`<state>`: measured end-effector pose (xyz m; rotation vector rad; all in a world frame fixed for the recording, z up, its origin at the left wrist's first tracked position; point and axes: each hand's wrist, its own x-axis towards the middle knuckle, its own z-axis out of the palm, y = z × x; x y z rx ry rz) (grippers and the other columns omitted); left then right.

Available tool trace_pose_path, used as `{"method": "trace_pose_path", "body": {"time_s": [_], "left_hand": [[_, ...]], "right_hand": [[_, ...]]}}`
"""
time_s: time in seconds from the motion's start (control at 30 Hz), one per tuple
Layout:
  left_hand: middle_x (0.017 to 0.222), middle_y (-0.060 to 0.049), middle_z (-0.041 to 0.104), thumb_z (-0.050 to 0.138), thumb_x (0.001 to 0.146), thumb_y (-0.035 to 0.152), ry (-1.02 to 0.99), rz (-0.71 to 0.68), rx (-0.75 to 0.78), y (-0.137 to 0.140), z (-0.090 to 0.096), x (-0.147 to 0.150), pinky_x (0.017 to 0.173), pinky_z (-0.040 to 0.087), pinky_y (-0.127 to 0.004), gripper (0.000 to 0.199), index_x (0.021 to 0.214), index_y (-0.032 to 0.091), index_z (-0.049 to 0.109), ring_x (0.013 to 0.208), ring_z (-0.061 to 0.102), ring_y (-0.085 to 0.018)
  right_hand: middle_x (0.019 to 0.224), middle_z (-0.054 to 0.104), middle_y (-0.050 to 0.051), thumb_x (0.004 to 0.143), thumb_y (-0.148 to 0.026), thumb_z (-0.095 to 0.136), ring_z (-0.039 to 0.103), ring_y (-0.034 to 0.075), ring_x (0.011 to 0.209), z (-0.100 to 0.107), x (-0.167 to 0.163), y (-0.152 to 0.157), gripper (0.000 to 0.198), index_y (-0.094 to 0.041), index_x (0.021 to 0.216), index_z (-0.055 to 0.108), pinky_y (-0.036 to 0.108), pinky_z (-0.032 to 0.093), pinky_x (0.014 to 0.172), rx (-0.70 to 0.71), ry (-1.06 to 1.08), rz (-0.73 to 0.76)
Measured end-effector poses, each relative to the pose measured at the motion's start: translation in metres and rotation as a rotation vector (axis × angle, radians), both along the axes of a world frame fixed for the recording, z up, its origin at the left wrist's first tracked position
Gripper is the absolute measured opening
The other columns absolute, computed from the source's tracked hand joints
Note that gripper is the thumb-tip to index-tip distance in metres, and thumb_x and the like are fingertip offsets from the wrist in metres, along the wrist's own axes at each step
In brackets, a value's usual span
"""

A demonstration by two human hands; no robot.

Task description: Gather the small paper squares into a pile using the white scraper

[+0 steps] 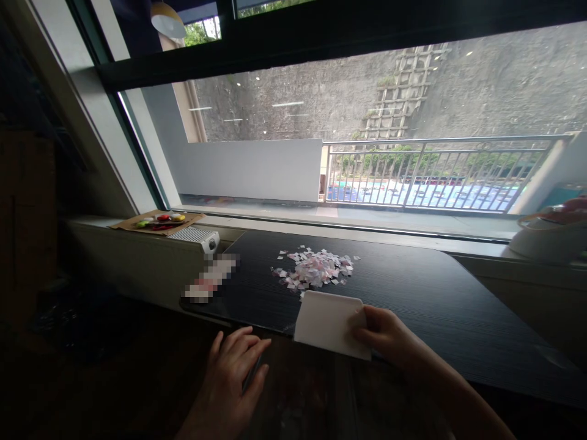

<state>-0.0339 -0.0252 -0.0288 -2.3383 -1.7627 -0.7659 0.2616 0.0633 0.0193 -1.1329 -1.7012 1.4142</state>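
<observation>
My right hand (383,333) pinches the right side of a flat, envelope-shaped piece of white paper (328,324), thumb on the near face. The paper is tilted at the near edge of a black table (413,299), and its top edge looks folded. Just beyond it lies a loose heap of small pale paper squares (318,269), some with pinkish print. Left of the paper, my left hand (238,370) hovers in front of the table edge with its fingers spread. A dark, thin shape shows between thumb and forefinger; I cannot make out what it is.
A blurred-out item (211,280) lies at the table's left end. Behind it are a white slatted device with a knob (202,238) and a brown board (126,224) bearing colourful small things. A rounded white object (532,241) stands at the right by the window.
</observation>
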Motion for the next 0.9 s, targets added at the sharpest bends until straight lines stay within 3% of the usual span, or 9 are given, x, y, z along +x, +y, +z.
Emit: {"method": "trace_pose_path", "body": {"time_s": [0.07, 0.23, 0.43, 0.6, 0.77, 0.9], "left_hand": [[0.104, -0.005, 0.068, 0.05, 0.083, 0.027, -0.002, -0.001, 0.003, 0.0, -0.001, 0.0, 0.096, 0.037, -0.06, 0.03, 0.111, 0.032, 0.061, 0.109, 0.057, -0.026], [0.102, -0.004, 0.069, 0.05, 0.082, 0.026, -0.01, -0.004, 0.021, 0.001, -0.003, 0.003, 0.097, 0.038, -0.058, 0.03, 0.109, 0.032, 0.062, 0.107, 0.058, -0.025], [0.102, -0.003, 0.068, 0.051, 0.082, 0.027, -0.025, -0.008, 0.032, 0.001, -0.003, 0.002, 0.101, 0.036, -0.054, 0.029, 0.108, 0.03, 0.063, 0.108, 0.058, -0.024], [0.103, -0.004, 0.068, 0.05, 0.082, 0.026, -0.043, 0.007, -0.005, -0.001, -0.003, 0.002, 0.101, 0.034, -0.057, 0.031, 0.111, 0.03, 0.062, 0.109, 0.057, -0.025], [0.102, -0.004, 0.068, 0.05, 0.082, 0.024, -0.043, 0.007, -0.004, -0.001, -0.003, 0.004, 0.101, 0.035, -0.057, 0.031, 0.11, 0.03, 0.063, 0.109, 0.057, -0.025], [0.102, -0.004, 0.069, 0.052, 0.082, 0.026, -0.026, -0.011, 0.011, 0.0, -0.004, 0.003, 0.098, 0.038, -0.057, 0.031, 0.11, 0.031, 0.063, 0.107, 0.059, -0.025]], "right_hand": [[0.079, 0.071, 0.005, 0.066, -0.019, 0.062, 0.066, 0.021, 0.075, 0.004, 0.009, -0.003, 0.018, -0.013, 0.083, 0.066, 0.028, 0.05, 0.062, 0.011, -0.044, -0.01], [0.071, 0.068, 0.003, 0.067, -0.027, 0.063, 0.064, 0.02, 0.068, 0.005, 0.016, -0.002, 0.017, -0.015, 0.078, 0.064, 0.029, 0.049, 0.059, 0.119, -0.026, -0.234], [0.077, 0.069, 0.005, 0.069, -0.021, 0.06, 0.064, 0.02, 0.072, -0.003, -0.005, -0.005, 0.014, -0.014, 0.08, 0.064, 0.029, 0.049, 0.062, 0.085, -0.073, -0.087], [0.076, 0.07, 0.004, 0.068, -0.021, 0.061, 0.065, 0.021, 0.073, -0.001, 0.002, -0.012, 0.016, -0.013, 0.082, 0.065, 0.029, 0.05, 0.061, 0.07, -0.098, -0.048], [0.076, 0.071, 0.006, 0.071, -0.033, 0.062, 0.066, 0.022, 0.072, -0.003, 0.013, -0.009, 0.021, -0.016, 0.082, 0.064, 0.032, 0.052, 0.063, 0.186, -0.071, -0.265], [0.088, 0.074, 0.009, 0.078, -0.038, 0.057, 0.068, 0.026, 0.08, -0.013, 0.008, -0.002, 0.02, -0.02, 0.085, 0.064, 0.037, 0.053, 0.072, 0.376, -0.246, -0.39]]}}
